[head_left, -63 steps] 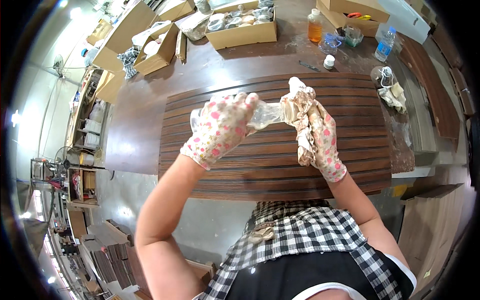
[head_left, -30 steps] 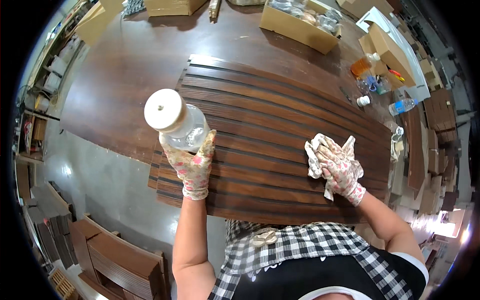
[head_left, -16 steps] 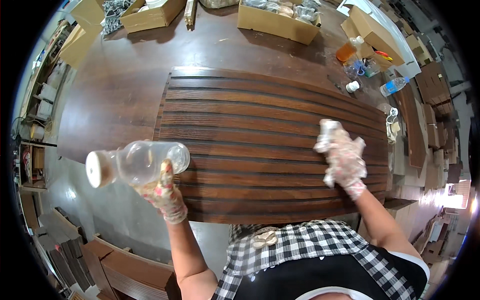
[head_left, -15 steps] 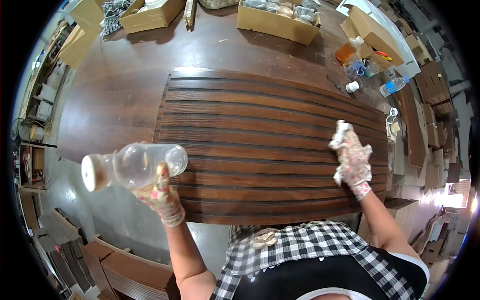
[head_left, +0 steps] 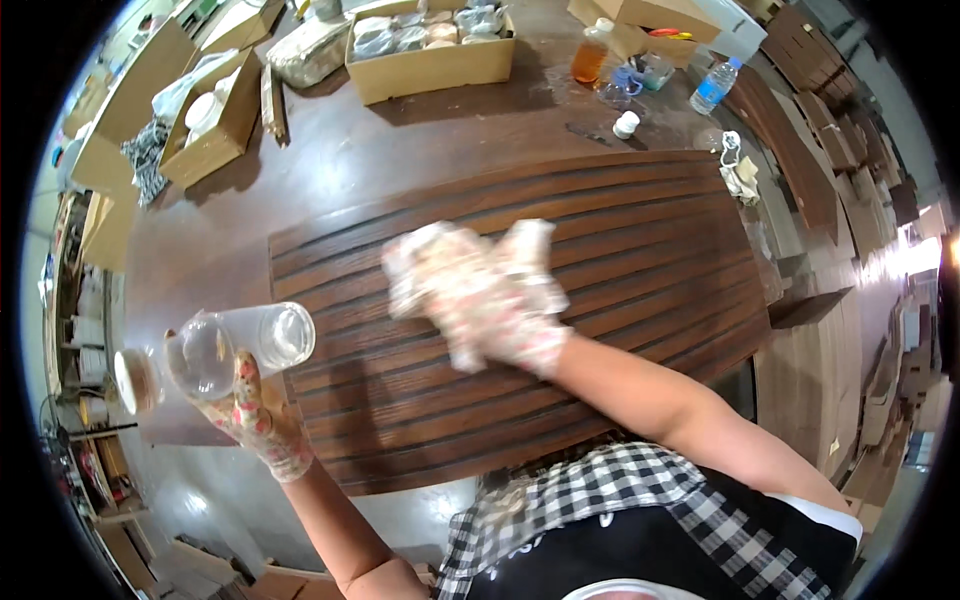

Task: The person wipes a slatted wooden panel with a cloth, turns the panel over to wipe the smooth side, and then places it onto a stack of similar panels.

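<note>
A brown grooved wooden panel [head_left: 640, 300] lies on the table in front of me. Over its near left corner, my left hand [head_left: 255, 420] in a stained, patterned glove grips a clear plastic bottle [head_left: 235, 345] with a white cap, tilted on its side; it looks nearly empty. My right hand [head_left: 480, 295], gloved likewise and smeared by motion, is on the middle of the panel with a white cloth [head_left: 527, 250] bunched in it. Some of the fingers are hidden by the cloth and blur.
Beyond the panel stand a cardboard box [head_left: 430, 85] of wrapped pieces and a smaller box [head_left: 215, 135]. Far right are a bottle of amber liquid [head_left: 591, 55], a blue-labelled water bottle [head_left: 715, 88], a white cap [head_left: 626, 124] and a pale cloth strip [head_left: 738, 175].
My right hand has swept left with the cloth, from the panel's right side to its middle. My left hand still holds the bottle. The whole view has turned.
</note>
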`<state>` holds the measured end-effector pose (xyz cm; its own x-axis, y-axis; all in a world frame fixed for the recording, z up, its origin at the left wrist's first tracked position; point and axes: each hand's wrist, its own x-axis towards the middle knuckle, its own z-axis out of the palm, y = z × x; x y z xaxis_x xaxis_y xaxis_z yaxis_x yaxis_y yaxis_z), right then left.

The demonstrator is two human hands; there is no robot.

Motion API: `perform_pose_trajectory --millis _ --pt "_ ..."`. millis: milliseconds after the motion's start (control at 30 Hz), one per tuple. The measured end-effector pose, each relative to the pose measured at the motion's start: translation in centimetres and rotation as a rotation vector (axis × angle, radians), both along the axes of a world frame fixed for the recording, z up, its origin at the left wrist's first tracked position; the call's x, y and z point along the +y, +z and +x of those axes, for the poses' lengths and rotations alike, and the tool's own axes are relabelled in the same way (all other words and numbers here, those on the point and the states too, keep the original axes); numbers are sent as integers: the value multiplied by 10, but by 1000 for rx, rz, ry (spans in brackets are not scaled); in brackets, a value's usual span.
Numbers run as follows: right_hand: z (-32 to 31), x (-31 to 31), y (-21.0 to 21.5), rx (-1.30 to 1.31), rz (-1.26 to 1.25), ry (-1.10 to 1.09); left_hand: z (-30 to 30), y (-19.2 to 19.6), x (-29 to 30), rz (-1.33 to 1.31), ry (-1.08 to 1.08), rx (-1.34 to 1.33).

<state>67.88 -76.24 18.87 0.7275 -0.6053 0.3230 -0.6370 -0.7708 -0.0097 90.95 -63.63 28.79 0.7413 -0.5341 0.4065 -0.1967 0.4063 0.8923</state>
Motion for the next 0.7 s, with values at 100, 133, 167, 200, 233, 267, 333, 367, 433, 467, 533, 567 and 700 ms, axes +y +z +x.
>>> perform_pose_trajectory --millis 100,133,167,200,233,267,333,367,433,467,533,567,700 --pt "-131 -38 36 151 -24 -389 5 5 -31 -67 -21 54" --pt "-162 -44 70 222 78 -433 8 7 -42 -34 -26 84" --pt "-207 -57 67 174 84 -555 3 11 -59 -9 -55 125" --pt "-253 -73 52 23 100 -690 -5 12 -81 18 -122 98" --pt "-269 -82 46 -65 126 -740 -9 12 -99 53 -173 56" --pt "-264 -85 50 -31 116 -723 -15 15 -117 58 -228 47" --pt "-182 -72 75 279 14 -524 -22 8 -151 34 -307 27" --pt "-145 -66 67 252 -19 -457 -27 5 -168 43 -336 22" --pt "-75 -51 43 218 -126 -324 -42 -6 -207 64 -420 25" --pt "-47 -43 27 225 -218 -278 -49 -15 -227 18 -470 70" --pt "-23 -38 8 564 -721 -431 -58 -29 -257 102 -506 74" --pt "-29 -43 1 900 -1094 -624 -58 -40 -271 155 -516 72" --pt "-162 -78 104 297 222 -406 -52 -92 -314 211 -515 47"
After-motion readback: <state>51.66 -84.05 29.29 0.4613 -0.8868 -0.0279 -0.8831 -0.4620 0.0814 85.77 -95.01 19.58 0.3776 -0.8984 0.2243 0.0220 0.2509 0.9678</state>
